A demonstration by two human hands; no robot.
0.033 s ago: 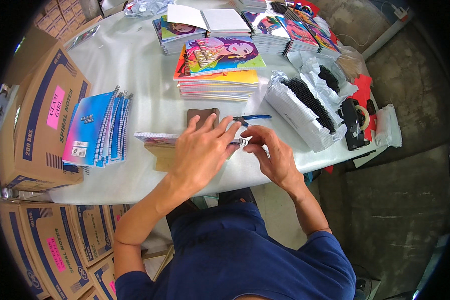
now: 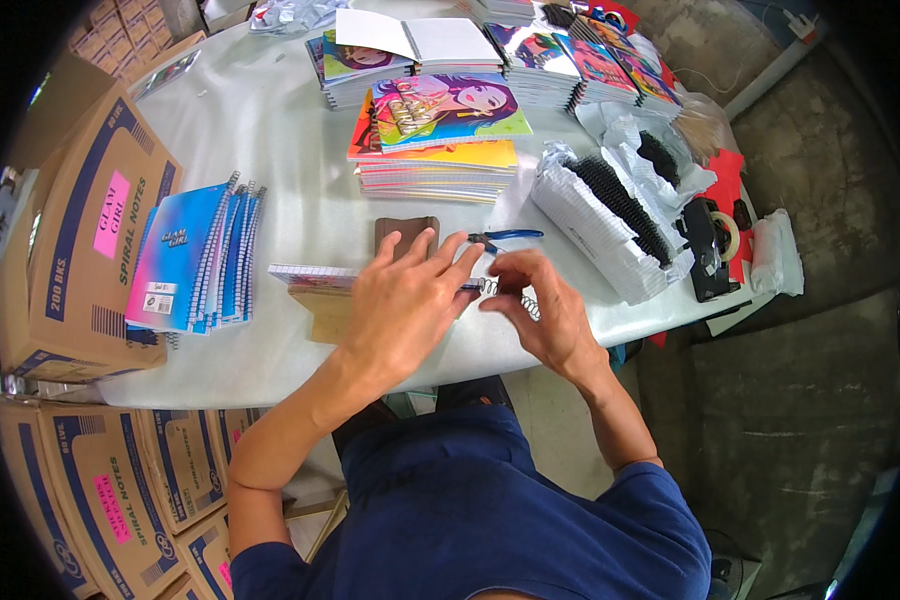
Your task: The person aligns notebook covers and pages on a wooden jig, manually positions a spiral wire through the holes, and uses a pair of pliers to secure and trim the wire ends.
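My left hand (image 2: pixel 400 310) lies across a notebook (image 2: pixel 315 277), holding it with its fingers spread over the edge. A tan panel (image 2: pixel 328 314) shows below that edge; most of the notebook is hidden by the hand. From its right end sticks out a dark wire spiral coil (image 2: pixel 489 287). My right hand (image 2: pixel 542 315) is curled around the coil's free part, with thumb and forefinger apart and the loops visible between them. Just beyond my hands lie blue-handled pliers (image 2: pixel 510 234) and a brown flat block (image 2: pixel 406 236).
Blue-pink spiral notebooks (image 2: pixel 185 250) lean by a large carton (image 2: pixel 95 230) at left. Beyond my hands stands a stack of colourful notebooks (image 2: pixel 435 180). On the right are a wrapped bundle of black coils (image 2: pixel 615 215) and a tape dispenser (image 2: pixel 710 250). More cartons (image 2: pixel 120 500) fill the lower left.
The thumb and forefinger of my right hand have parted from their pinch at the coil, and more loops show. My left hand and the notebook have stayed in place.
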